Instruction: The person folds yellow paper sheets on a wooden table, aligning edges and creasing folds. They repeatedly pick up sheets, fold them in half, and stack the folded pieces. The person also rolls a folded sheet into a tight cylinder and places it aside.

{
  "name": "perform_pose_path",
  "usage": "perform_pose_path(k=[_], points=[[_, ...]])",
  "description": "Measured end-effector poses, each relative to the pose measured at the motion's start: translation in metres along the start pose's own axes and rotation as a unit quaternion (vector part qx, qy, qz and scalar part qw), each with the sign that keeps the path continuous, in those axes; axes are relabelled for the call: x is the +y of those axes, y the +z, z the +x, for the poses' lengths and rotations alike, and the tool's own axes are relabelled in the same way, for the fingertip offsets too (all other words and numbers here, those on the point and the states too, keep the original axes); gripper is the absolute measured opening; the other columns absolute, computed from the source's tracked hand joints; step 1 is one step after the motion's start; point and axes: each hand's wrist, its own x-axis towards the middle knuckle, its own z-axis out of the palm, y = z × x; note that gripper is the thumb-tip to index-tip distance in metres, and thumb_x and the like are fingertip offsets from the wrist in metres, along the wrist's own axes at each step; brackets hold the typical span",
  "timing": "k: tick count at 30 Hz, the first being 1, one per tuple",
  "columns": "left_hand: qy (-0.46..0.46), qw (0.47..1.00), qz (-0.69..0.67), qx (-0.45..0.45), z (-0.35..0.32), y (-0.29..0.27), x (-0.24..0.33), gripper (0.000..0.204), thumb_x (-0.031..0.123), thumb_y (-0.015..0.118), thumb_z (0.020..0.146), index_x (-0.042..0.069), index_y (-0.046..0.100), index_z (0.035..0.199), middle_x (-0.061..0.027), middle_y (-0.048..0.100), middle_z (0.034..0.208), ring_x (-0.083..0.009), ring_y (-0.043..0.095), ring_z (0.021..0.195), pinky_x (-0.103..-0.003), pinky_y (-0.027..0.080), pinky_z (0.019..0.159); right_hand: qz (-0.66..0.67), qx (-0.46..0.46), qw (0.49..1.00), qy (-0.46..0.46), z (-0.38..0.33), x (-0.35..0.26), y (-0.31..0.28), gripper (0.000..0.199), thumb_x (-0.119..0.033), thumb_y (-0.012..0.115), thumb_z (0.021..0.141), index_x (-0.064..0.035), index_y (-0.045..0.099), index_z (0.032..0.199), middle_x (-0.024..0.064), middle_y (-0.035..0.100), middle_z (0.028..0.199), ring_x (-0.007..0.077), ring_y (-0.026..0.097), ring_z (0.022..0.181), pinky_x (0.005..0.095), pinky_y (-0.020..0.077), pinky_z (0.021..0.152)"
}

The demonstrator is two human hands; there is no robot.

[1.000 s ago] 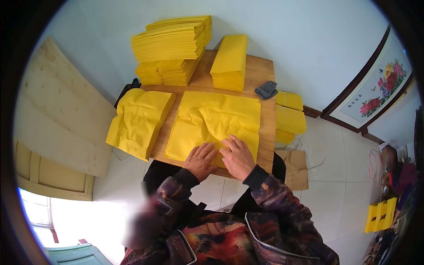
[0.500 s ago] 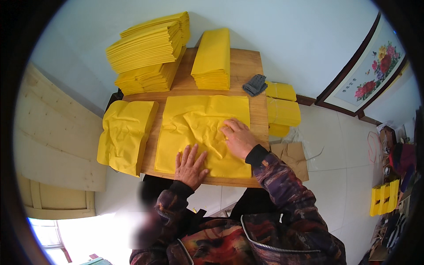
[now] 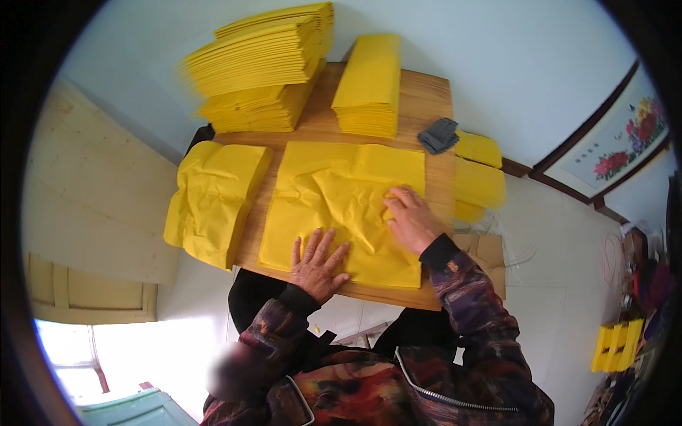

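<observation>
A wrinkled sheet of yellow paper (image 3: 334,167) lies on top of a squared pile in the middle of the wooden table. My left hand (image 3: 319,267) rests on its near edge, fingers spread and flat, holding nothing. On the right half of the same sheet, my right hand (image 3: 412,219) has its fingers bent together and appears to grip a crease of the paper. Their tips are partly hidden. Left of the pile is another stack of yellow paper (image 3: 213,202) with a creased top, reaching past the table's edge.
Tall folded yellow stacks (image 3: 256,60) and a narrower yellow stack (image 3: 369,78) stand at the back of the table (image 3: 426,92). A grey cloth (image 3: 437,135) lies at the right edge. Beyond it are yellow bundles (image 3: 479,181) and brown cardboard (image 3: 483,255), lower down.
The view has shifted, so the table and stacks appear farther right. Both hands keep nearly the same places on the yellow paper.
</observation>
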Motion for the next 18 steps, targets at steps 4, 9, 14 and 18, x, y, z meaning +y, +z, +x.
perform_pose_path(k=[4,9,14,18], points=[[0.000,1.000,0.012,-0.011,0.000,0.001,-0.001,0.062,0.050,0.057,0.082,0.026,0.043,0.137,-0.0098,0.027,0.150,-0.0312,0.022,0.139,-0.055,0.013,0.110,-0.007,-0.019,1.000,0.011,0.006,0.013,0.004,0.032,-0.014,0.060,0.084,-0.0056,0.056,0.114,0.0102,0.046,0.131,0.0313,0.040,0.125,0.0443,0.0353,0.101],[0.006,1.000,0.027,0.002,0.000,-0.001,-0.001,0.061,0.053,0.052,0.085,0.026,0.041,0.138,-0.0100,0.026,0.150,-0.0314,0.023,0.138,-0.054,0.014,0.110,0.007,-0.035,0.998,0.055,0.005,0.004,-0.006,0.037,-0.012,0.063,0.082,-0.0048,0.055,0.117,0.0121,0.046,0.130,0.0316,0.041,0.125,0.0432,0.0351,0.102],[0.003,0.999,0.035,0.003,0.001,0.004,-0.003,0.061,0.052,0.053,0.084,0.027,0.041,0.138,-0.0099,0.027,0.150,-0.0315,0.026,0.137,-0.056,0.018,0.107,0.019,-0.004,0.999,-0.035,-0.015,-0.041,-0.001,0.038,-0.012,0.065,0.078,-0.0039,0.056,0.114,0.0143,0.048,0.127,0.0351,0.043,0.122,0.0430,0.0357,0.101],[0.006,1.000,0.026,0.016,0.001,0.012,-0.006,0.063,0.049,0.056,0.083,0.027,0.040,0.139,-0.0086,0.026,0.151,-0.0321,0.025,0.137,-0.057,0.018,0.107,0.034,-0.030,0.997,-0.066,-0.023,-0.057,0.016,0.038,-0.013,0.066,0.077,-0.0049,0.057,0.113,0.0152,0.049,0.125,0.0367,0.043,0.120,0.0449,0.0353,0.100]])
